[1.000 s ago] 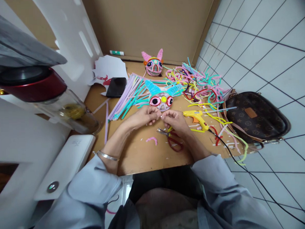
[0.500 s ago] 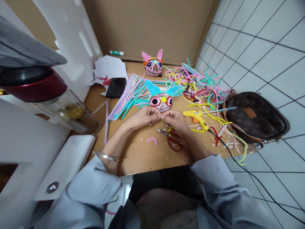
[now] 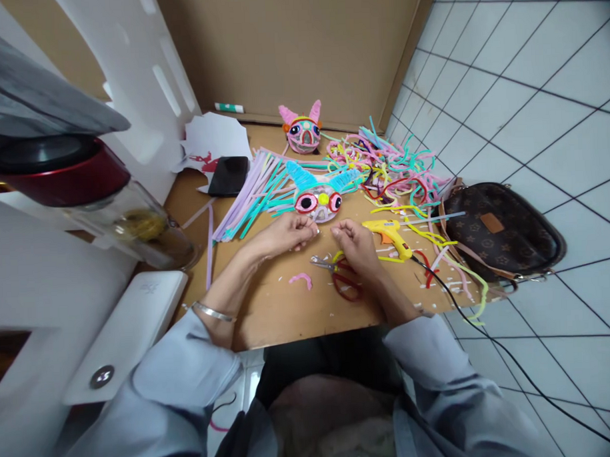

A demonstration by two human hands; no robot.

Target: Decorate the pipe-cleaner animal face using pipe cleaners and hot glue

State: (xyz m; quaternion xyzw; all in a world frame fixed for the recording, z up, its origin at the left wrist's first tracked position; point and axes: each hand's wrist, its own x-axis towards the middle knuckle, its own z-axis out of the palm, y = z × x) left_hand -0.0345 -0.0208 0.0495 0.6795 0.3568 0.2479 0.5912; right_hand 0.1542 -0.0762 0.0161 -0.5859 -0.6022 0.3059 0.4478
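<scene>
My left hand [image 3: 292, 232] is closed in a pinch, with a tiny whitish bit at its fingertips, too small to name. Across a small gap, my right hand [image 3: 354, 243] has thumb and forefinger pressed together; anything between them is too small to see. Just beyond the hands stands a mask-like figure [image 3: 321, 201] with blue ears and big red-rimmed eyes. Beneath the right hand lie red-handled scissors [image 3: 344, 280]. A curved pink pipe cleaner piece [image 3: 301, 279] rests on the table [image 3: 283, 316]. Right of my right hand is a yellow hot glue gun [image 3: 392, 235] with a glue stick in it.
Purple and green pipe cleaners [image 3: 254, 197] lie behind my left hand, near a black phone [image 3: 229, 176]. A tangled pipe cleaner heap [image 3: 387, 162] and a pink-eared figure [image 3: 302, 132] are farther back. A brown bag [image 3: 505, 228] sits right; a glass bottle [image 3: 139, 221] stands left.
My hands, whose fingertips met before, have drawn slightly apart. A small whitish bit now shows at the left fingertips. The whole view has shifted a little.
</scene>
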